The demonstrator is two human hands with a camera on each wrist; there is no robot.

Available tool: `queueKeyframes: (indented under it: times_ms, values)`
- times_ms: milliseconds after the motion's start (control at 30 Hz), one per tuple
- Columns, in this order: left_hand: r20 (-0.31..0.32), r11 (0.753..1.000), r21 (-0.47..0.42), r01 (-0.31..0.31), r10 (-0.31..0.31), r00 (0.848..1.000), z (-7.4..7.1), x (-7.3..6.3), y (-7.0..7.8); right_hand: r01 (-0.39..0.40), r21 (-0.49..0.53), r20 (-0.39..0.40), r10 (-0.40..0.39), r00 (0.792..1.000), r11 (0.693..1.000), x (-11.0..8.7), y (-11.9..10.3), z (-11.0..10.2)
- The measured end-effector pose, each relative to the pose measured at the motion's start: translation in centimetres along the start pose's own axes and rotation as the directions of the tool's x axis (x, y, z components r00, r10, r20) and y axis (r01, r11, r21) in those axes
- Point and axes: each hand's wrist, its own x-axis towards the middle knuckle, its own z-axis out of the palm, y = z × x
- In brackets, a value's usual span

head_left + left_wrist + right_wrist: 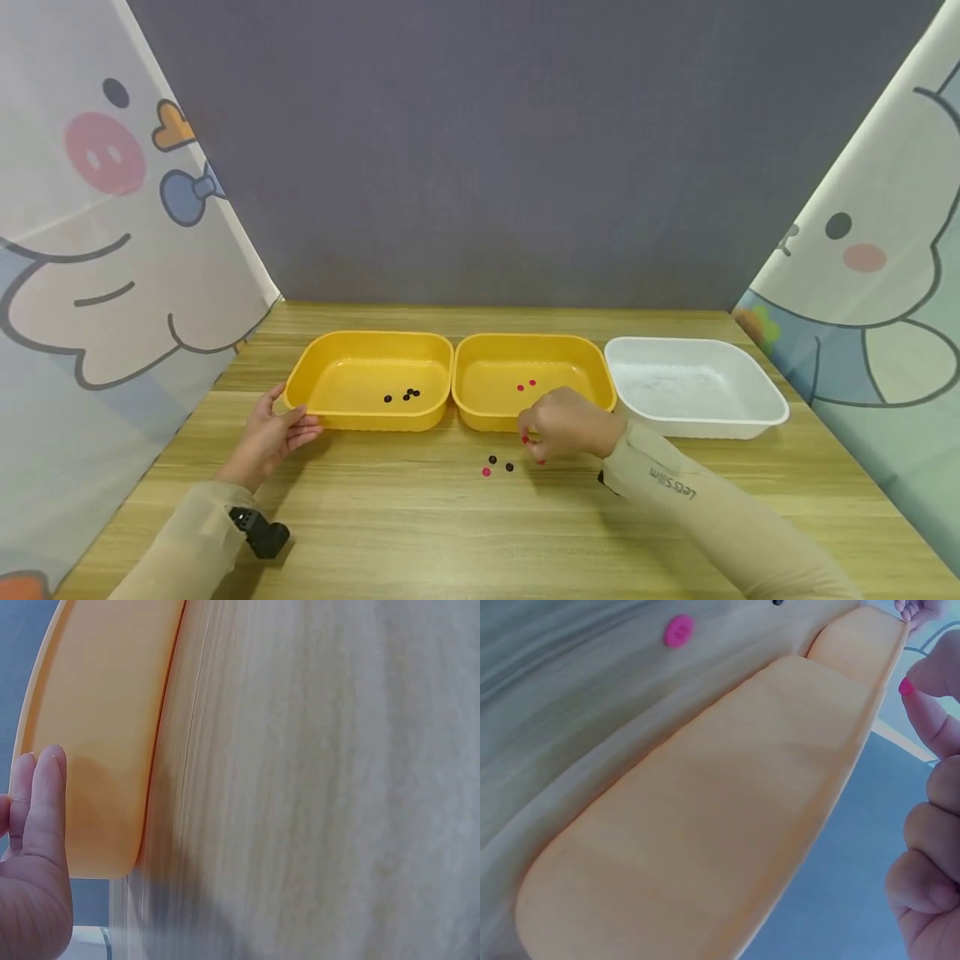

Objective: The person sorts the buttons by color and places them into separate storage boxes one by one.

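In the head view, my right hand (pixel 566 423) is over the near edge of the middle yellow tray (pixel 534 340). Its thumb and index finger pinch a pink button (pixel 906 686), while the other fingers are curled in the right wrist view. Below that hand, another pink button (pixel 542 462) lies on the table, partly covered. Farther left lie a pink button (pixel 486 472) and two black buttons (pixel 492 459). Two pink buttons (pixel 521 387) are inside the middle tray. My left hand (pixel 266 437) touches the near-left corner of the left yellow tray (pixel 367 336), its fingers fairly straight.
Several black buttons (pixel 407 397) lie in the left tray. A white tray (pixel 697 418) stands right of the middle one, completing a side-by-side row on the wooden table (pixel 405 533). A grey panel (pixel 495 158) rises behind, with cartoon-printed cloth (pixel 82 275) at both sides.
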Motion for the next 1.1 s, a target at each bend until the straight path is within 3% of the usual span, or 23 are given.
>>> queueKeyframes:
  times_ms: [300, 567, 833, 1100]
  values:
    - [0.0, 1.0, -0.011, 0.01, -0.01, 1.0, 0.0, 0.0, -0.1, -0.018, 0.035, 0.009, 0.018, 1.0, 0.999, 0.3, 0.0, -0.6]
    - [0.003, 1.0, -0.023, 0.004, -0.004, 1.0, 0.2, 0.0, 0.0, 0.003, -0.044, -0.058, -0.006, 0.998, 0.999, 0.1, 0.4, -1.3]
    - [0.011, 1.0, -0.011, -0.002, 0.002, 1.0, 0.4, 0.1, 0.2, -0.099, 0.025, 0.056, 0.097, 0.994, 0.995, -0.1, 0.3, -2.3]
    - [0.005, 1.0, -0.012, 0.003, -0.003, 1.0, 0.1, -0.4, 0.1, -0.108, 0.042, 0.051, 0.106, 0.993, 0.993, 0.2, 0.7, -2.6]
